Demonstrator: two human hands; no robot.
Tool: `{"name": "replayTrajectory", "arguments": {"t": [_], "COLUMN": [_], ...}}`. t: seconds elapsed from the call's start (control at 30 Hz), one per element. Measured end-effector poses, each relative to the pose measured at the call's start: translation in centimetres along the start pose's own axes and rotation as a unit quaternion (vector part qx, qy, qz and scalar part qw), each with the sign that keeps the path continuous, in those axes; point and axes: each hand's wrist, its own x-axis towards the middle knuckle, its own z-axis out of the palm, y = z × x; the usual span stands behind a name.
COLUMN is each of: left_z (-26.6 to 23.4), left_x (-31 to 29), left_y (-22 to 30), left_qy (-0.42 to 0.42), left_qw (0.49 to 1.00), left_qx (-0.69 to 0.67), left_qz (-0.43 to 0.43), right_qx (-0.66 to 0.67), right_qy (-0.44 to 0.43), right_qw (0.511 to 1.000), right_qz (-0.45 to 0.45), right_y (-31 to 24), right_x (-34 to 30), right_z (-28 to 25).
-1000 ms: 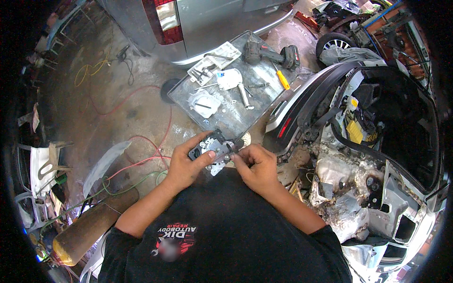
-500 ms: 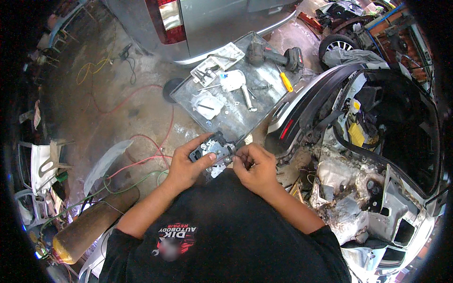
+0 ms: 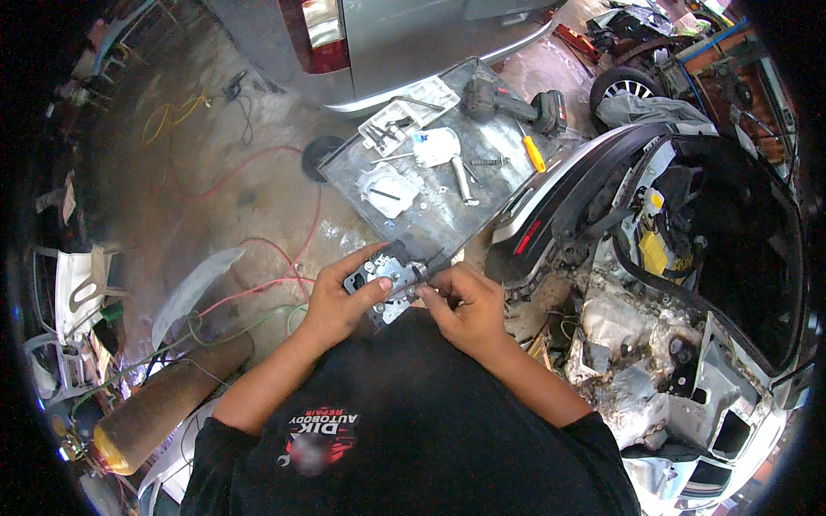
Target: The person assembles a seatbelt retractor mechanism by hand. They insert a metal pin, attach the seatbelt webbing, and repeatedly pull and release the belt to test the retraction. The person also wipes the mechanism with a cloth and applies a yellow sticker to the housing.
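Note:
A black and silver latch mechanism, with metal plates and rivets, is held in front of my chest. My left hand is closed around its left side, the thumb lying across the metal face. At the opposite edge my right hand has its fingers curled, and its thumb tip presses on the latch near a rivet. Whether a small part is pinched under those fingers is hidden. Just beyond the latch stands a grey metal work table with tools and small parts on it.
On the table lie a cordless impact wrench, a yellow-handled screwdriver, a white parts tray and a plastic bag. A grey vehicle stands behind. Right is a stripped car body; left, hoses and a gas cylinder.
My right thumb has moved slightly left onto the latch's face, and the fingers sit a little differently at its edge. My left hand keeps its hold. The view has shifted slightly.

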Motion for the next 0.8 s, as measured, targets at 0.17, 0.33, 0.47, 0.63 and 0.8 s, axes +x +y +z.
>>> {"name": "replayTrajectory", "arguments": {"t": [0.17,0.33,0.47,0.63,0.8], "left_z": [-0.6,-1.0,-1.4,-2.5,-3.0], "left_x": [-0.2,-0.6,-0.9,-1.4,-1.7], "left_y": [-0.9,-0.7,-0.9,-1.4,-1.6], "left_qy": [0.008,0.013,0.012,0.015,0.014], "left_qw": [1.0,1.0,0.999,0.998,0.997], "left_qx": [0.015,0.001,-0.031,-0.045,-0.056], "left_qz": [0.007,0.001,-0.002,-0.032,-0.042], "right_qx": [-0.012,-0.01,-0.036,0.003,-0.149], "right_qy": [-0.013,-0.026,-0.053,-0.1,-0.08], "right_qw": [1.0,1.0,0.998,0.994,0.984], "right_qz": [-0.009,-0.007,-0.023,-0.034,-0.051], "right_y": [-0.2,-0.8,-0.5,0.0,2.5], "right_x": [0.5,1.0,1.2,2.8,9.7], "right_z": [0.5,0.8,1.2,1.2,2.4]}}
